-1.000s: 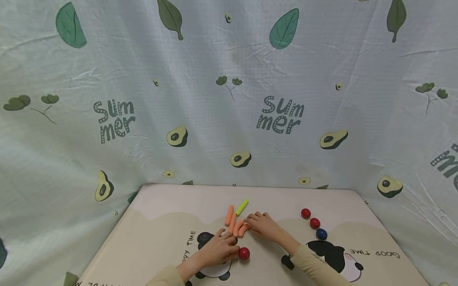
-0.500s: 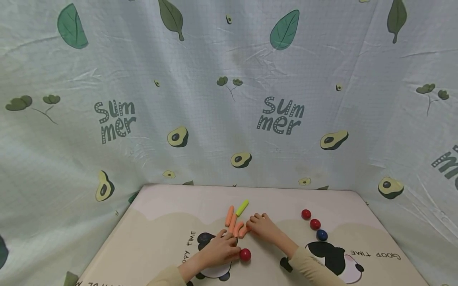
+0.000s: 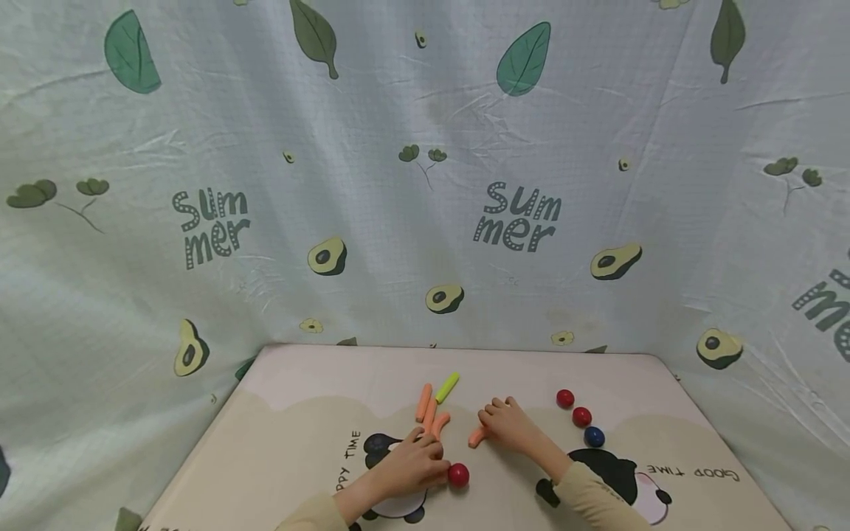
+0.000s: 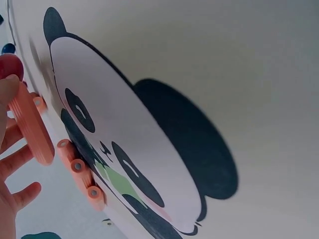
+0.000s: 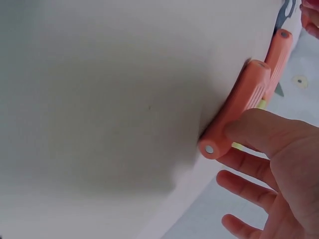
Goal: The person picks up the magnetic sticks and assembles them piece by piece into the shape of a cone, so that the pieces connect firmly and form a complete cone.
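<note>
My left hand pinches a straight orange magnetic stick low over the printed panda. The thumb lies near the stick's end, where a red ball sits against it in the left wrist view. My right hand pinches a curved orange magnetic stick between thumb and finger; a silvery disc shows in its near end. Past the left fingertips, other orange sticks lie grouped, one of them curved. A yellow-green stick lies behind them.
Two red balls, one farther back and one nearer, form a slanting row with a blue ball to the right of my right hand. The printed table mat ends at a hanging patterned cloth.
My right hand has drawn a curved orange stick away from the group, to the right and slightly nearer. The left hand and its red ball have shifted only slightly.
</note>
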